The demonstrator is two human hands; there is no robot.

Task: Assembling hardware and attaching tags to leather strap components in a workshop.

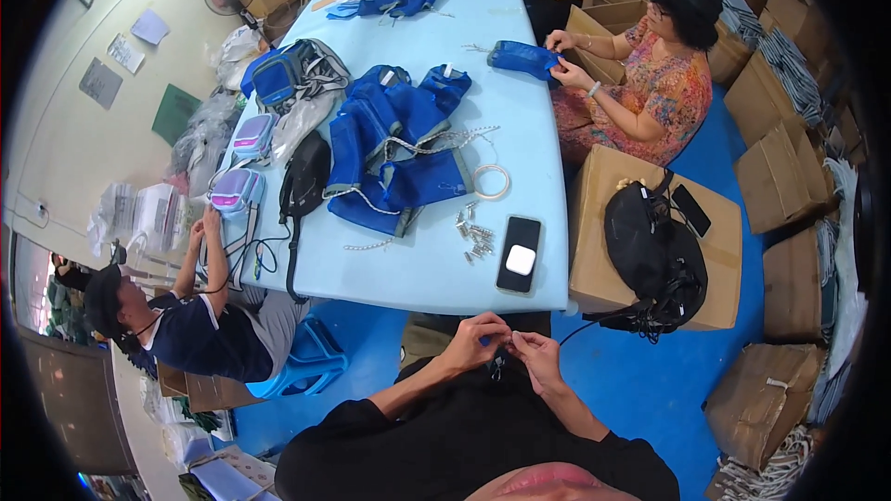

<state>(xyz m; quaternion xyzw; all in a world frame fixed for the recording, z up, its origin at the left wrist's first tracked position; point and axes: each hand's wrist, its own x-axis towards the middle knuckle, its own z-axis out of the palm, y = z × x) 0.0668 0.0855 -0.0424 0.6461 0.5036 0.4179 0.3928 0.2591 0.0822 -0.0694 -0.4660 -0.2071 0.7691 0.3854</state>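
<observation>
Close to my body, just off the table's near edge, my left hand [476,340] and my right hand [540,358] meet fingertip to fingertip. Both are closed in a pinch. A small dark piece [498,372] dangles below the fingers; its kind is too small to tell, and what the fingertips hold is mostly hidden. On the table ahead lie several small silvery metal pieces [475,236]. A phone [518,255] with a white rounded square on it rests beside them. Farther off sits a heap of blue mesh pouches [380,148] with grey edging and pale cords.
The light blue table [418,283] stretches away from me. A tape ring [492,182], a black bag [307,176] and purple-blue pouches [237,190] lie on it. Co-workers sit left and right, handling pouches. A carton [594,278] bearing a black bag [654,255] stands at right.
</observation>
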